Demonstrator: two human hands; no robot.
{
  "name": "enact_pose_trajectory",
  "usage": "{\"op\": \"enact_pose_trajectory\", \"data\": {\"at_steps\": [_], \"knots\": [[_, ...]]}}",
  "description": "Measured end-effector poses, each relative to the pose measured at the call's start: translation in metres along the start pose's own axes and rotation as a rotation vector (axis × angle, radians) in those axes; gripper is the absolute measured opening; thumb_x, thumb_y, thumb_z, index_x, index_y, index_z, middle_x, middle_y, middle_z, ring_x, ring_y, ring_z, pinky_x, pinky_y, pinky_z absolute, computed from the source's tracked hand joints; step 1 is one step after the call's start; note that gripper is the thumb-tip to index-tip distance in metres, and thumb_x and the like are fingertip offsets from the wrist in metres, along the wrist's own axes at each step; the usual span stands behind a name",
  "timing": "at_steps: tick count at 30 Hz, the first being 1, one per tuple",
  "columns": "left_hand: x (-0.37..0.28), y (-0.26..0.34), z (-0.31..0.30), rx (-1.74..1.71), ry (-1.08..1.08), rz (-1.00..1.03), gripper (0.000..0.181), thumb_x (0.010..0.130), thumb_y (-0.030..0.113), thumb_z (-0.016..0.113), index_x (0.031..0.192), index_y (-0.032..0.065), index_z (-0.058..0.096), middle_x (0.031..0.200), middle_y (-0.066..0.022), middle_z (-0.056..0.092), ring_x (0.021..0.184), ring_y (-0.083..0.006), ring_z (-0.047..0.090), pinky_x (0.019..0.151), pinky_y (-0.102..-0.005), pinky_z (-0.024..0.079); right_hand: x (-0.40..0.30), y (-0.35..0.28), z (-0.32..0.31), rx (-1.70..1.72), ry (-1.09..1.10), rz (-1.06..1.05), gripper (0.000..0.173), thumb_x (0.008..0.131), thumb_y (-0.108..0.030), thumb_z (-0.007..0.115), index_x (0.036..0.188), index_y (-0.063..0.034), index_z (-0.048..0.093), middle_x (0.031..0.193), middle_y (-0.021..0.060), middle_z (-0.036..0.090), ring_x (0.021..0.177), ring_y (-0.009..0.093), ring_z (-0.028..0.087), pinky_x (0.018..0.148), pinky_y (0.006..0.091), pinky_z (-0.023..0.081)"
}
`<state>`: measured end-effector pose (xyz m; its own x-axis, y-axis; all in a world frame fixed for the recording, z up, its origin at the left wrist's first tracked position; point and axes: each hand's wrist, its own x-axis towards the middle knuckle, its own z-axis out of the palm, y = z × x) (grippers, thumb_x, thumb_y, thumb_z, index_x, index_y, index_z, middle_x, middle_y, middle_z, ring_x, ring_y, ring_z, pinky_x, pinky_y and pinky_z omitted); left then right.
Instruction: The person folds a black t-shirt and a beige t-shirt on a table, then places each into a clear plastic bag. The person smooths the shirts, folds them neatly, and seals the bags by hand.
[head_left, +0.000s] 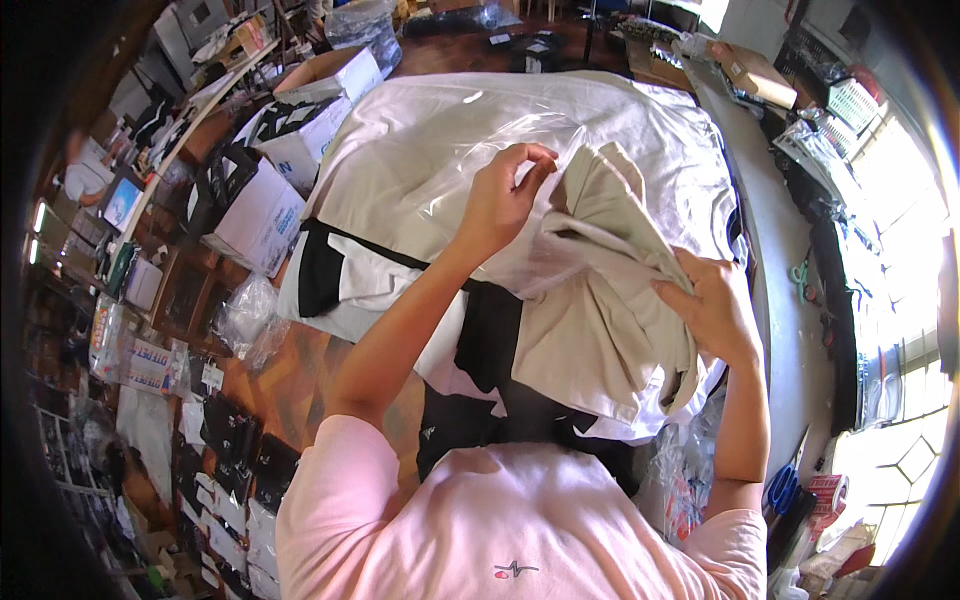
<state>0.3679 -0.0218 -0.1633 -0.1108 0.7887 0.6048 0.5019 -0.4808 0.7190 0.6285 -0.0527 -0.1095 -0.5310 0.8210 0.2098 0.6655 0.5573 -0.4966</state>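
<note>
A beige cloth garment (592, 330), loosely bunched, lies towards the right of a table covered with white and cream cloth (405, 165). My right hand (709, 307) grips its right side, fingers on top of a fold. To the left of the garment's raised end, my left hand (506, 191) pinches the edge of a clear plastic bag (551, 247). The bag is spread over the cream cloth and partly against the garment; how far the garment is inside it I cannot tell. Black cloth (491, 334) and white cloth (371, 274) hang at the near side.
Open cardboard boxes (259, 214) stand left of the table. Along the right runs a grey counter (784, 300) with green-handled scissors (802, 281), blue-handled scissors (784, 484) and a red tape roll (829, 495). Packed bags (225, 480) lie at the lower left. Another person (86, 172) is at the far left.
</note>
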Motion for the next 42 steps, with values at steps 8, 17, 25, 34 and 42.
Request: {"op": "enact_pose_trajectory", "data": {"at_steps": [8, 17, 25, 34, 42], "knots": [[0.018, 0.028, -0.005, 0.050, -0.015, 0.105, 0.013, 0.088, 0.015, 0.054, 0.092, 0.0045, 0.060, 0.111, -0.0053, 0.061, 0.119, -0.0227, 0.047, 0.100, -0.0468, 0.030, 0.007, -0.028, -0.009, -0.321, -0.019, -0.237, 0.029, 0.070, -0.017, 0.060, 0.097, -0.0059, 0.062, 0.064, 0.0169, 0.056, 0.067, 0.032, 0.059, 0.066, 0.0415, 0.045], [0.026, 0.023, 0.009, 0.298, 0.196, 0.082, 0.008, 0.084, 0.015, 0.059, 0.087, 0.0077, 0.060, 0.110, -0.0051, 0.062, 0.116, -0.0264, 0.049, 0.097, -0.0563, 0.029, 0.016, -0.043, -0.019, -0.295, -0.134, -0.304, 0.030, 0.069, -0.017, 0.059, 0.098, -0.0085, 0.062, 0.062, 0.0171, 0.056, 0.064, 0.033, 0.058, 0.064, 0.0426, 0.045], [0.018, 0.027, 0.009, 0.235, -0.023, 0.160, 0.007, 0.083, 0.014, 0.058, 0.086, 0.0081, 0.061, 0.112, -0.0027, 0.061, 0.115, -0.0242, 0.049, 0.099, -0.0568, 0.025, 0.022, -0.028, -0.020, -0.235, -0.073, -0.149, 0.032, 0.069, -0.020, 0.059, 0.100, -0.0122, 0.066, 0.065, 0.0188, 0.058, 0.064, 0.034, 0.059, 0.066, 0.0402, 0.047], [0.028, 0.003, 0.008, 0.225, 0.048, 0.321, 0.005, 0.082, 0.010, 0.057, 0.083, 0.0051, 0.060, 0.108, -0.0074, 0.062, 0.103, -0.0264, 0.056, 0.091, -0.0363, 0.041, 0.032, -0.010, -0.017, -0.215, -0.003, 0.048, 0.027, 0.067, -0.026, 0.060, 0.088, -0.0105, 0.068, 0.066, 0.0204, 0.059, 0.065, 0.035, 0.059, 0.067, 0.0398, 0.047], [0.028, 0.005, 0.013, 0.231, 0.077, 0.219, 0.011, 0.078, 0.017, 0.064, 0.085, 0.0084, 0.066, 0.105, -0.0061, 0.062, 0.093, -0.0251, 0.059, 0.080, -0.0365, 0.046, 0.033, 0.000, 0.006, -0.459, 0.060, 0.044, 0.031, 0.071, -0.024, 0.057, 0.097, -0.0083, 0.064, 0.073, 0.0191, 0.062, 0.072, 0.034, 0.061, 0.068, 0.0427, 0.047]]}}
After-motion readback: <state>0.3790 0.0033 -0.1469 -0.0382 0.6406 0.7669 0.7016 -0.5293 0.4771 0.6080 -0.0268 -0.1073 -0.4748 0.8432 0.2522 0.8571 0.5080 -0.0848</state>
